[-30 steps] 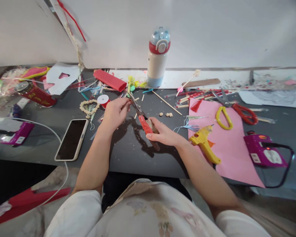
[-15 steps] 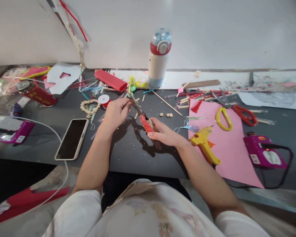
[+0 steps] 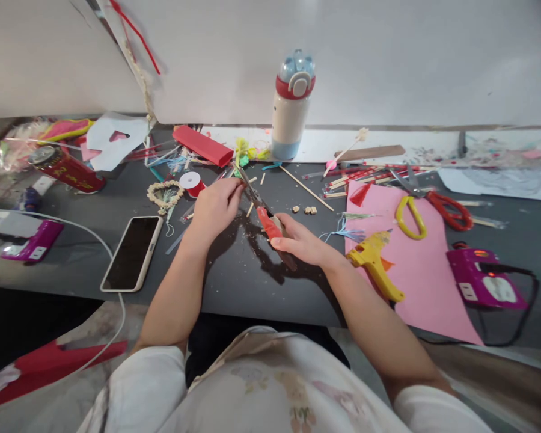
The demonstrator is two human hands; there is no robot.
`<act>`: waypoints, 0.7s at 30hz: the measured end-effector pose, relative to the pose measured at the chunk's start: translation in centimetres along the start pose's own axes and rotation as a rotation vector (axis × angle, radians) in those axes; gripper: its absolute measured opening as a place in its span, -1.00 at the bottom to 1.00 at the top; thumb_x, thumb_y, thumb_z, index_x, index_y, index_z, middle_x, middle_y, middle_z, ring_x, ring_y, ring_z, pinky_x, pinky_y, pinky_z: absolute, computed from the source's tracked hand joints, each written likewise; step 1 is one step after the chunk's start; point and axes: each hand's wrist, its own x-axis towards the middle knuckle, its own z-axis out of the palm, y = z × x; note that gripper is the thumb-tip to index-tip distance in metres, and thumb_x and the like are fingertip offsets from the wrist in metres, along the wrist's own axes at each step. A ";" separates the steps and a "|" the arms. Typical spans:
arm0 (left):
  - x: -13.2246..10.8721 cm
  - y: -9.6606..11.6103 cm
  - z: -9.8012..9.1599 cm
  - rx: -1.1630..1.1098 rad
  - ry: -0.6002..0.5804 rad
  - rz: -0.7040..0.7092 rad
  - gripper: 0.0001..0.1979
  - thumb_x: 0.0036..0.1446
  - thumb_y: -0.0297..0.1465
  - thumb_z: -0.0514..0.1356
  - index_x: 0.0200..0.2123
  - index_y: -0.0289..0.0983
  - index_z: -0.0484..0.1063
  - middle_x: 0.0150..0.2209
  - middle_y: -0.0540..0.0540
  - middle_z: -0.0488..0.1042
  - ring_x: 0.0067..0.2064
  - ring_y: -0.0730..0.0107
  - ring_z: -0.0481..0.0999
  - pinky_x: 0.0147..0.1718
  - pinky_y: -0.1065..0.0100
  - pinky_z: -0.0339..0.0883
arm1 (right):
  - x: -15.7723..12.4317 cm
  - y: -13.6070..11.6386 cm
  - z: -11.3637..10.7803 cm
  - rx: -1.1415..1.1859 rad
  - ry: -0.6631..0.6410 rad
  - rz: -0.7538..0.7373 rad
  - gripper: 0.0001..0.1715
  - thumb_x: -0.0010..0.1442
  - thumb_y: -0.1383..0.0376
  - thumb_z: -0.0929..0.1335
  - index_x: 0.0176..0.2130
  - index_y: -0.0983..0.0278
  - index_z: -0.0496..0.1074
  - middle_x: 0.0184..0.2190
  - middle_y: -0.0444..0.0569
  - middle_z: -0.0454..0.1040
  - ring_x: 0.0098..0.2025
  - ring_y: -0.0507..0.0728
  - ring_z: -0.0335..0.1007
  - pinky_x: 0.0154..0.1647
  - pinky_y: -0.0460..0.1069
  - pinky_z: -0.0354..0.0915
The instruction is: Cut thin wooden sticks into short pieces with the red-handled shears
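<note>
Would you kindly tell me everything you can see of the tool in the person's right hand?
The tool has a narrow, grey, metal-looking front and a handle partly covered in shiny red, perhaps tape; a brownish handle end shows below. The right hand grips it above the dark table, slanting, its tip pointing away and leftward near the left hand. Whether the tip touches anything is unclear.

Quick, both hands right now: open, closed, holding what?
Right hand: closed around the red-handled tool.
Left hand: closed near the tool's metal end; whether it pinches anything can't be told.
</note>
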 end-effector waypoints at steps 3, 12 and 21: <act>-0.2 0.1 0.1 0.042 0.033 0.013 -0.71 0.34 -0.31 -0.01 -0.16 -0.25 0.49 -0.23 -0.15 0.59 -0.16 0.25 0.54 -0.21 0.32 0.31 | 0.2 0.2 -0.1 -0.026 0.053 -0.013 -0.53 0.17 0.03 0.41 -0.14 0.21 0.16 -0.52 -0.23 0.32 -0.61 -0.01 0.23 -0.61 -0.08 0.16; -0.4 0.1 0.4 0.067 0.138 -0.007 -0.71 0.36 -0.23 0.02 -0.14 -0.24 0.49 -0.20 -0.14 0.59 -0.13 0.27 0.54 -0.18 0.32 0.34 | 0.4 0.7 -0.6 -0.109 0.144 -0.103 -0.52 0.14 0.03 0.41 -0.10 0.26 0.26 -0.32 -0.08 0.37 -0.31 0.09 0.32 -0.34 -0.01 0.29; -0.4 0.0 0.4 0.096 0.152 0.031 -0.70 0.37 -0.25 0.00 -0.18 -0.24 0.49 -0.25 -0.12 0.58 -0.18 0.28 0.54 -0.22 0.30 0.34 | 0.3 0.5 -0.7 -0.135 0.133 -0.091 -0.57 0.16 0.02 0.40 -0.14 0.23 0.26 -0.35 -0.09 0.37 -0.33 0.10 0.36 -0.36 0.01 0.33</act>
